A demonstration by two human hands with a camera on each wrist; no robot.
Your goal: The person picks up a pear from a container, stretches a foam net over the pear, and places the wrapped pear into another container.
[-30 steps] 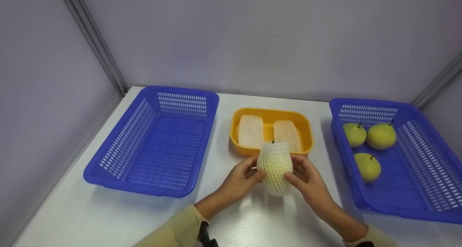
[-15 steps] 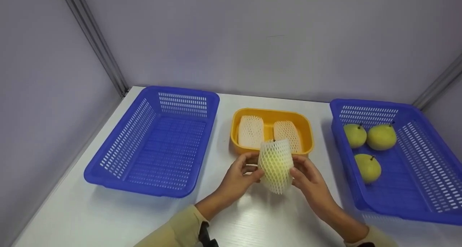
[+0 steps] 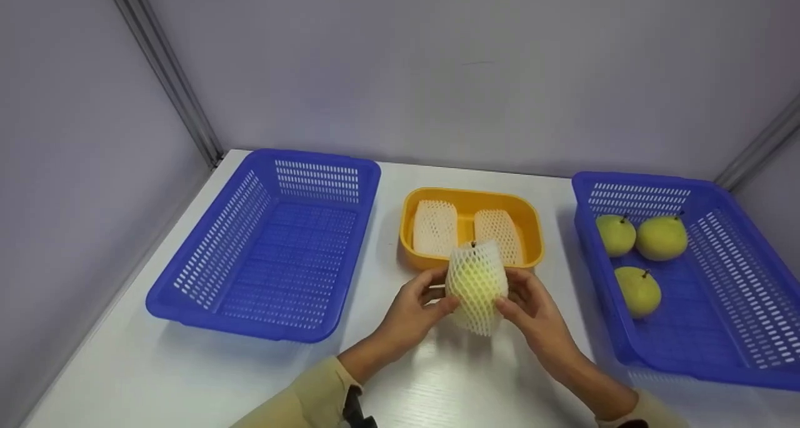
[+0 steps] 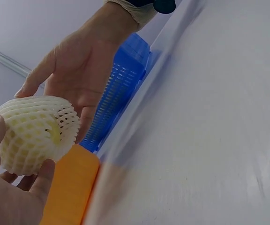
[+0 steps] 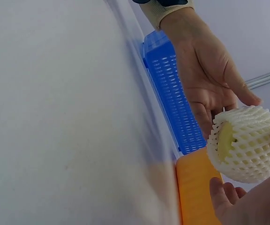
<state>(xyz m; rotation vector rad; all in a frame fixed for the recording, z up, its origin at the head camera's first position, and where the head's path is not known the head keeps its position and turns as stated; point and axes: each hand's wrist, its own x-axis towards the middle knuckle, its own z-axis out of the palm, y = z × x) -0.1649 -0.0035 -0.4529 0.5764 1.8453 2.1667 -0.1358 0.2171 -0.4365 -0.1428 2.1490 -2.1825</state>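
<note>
A yellow-green pear in a white foam net (image 3: pixel 478 290) is held upright above the table between both hands, its stem showing at the top of the net. My left hand (image 3: pixel 412 309) grips its left side, the thumb on the front and the fingers behind. On the opposite side my right hand (image 3: pixel 539 312) holds it in the same way. Both wrist views look from below at the netted pear (image 4: pixel 32 133), where the net's lower opening leaves a patch of bare yellow skin.
Behind the hands stands a yellow tub (image 3: pixel 465 197) with two flat foam nets (image 3: pixel 435 227) inside. At left is a blue basket (image 3: pixel 281 259) with nothing in it. The blue basket (image 3: pixel 694 328) at right contains three bare pears (image 3: pixel 661 237).
The netted pear tilts slightly between the hands, and the net's top edge now leans a little. The right thumb shifts outward, then back onto the net. Baskets and tub stay put.
</note>
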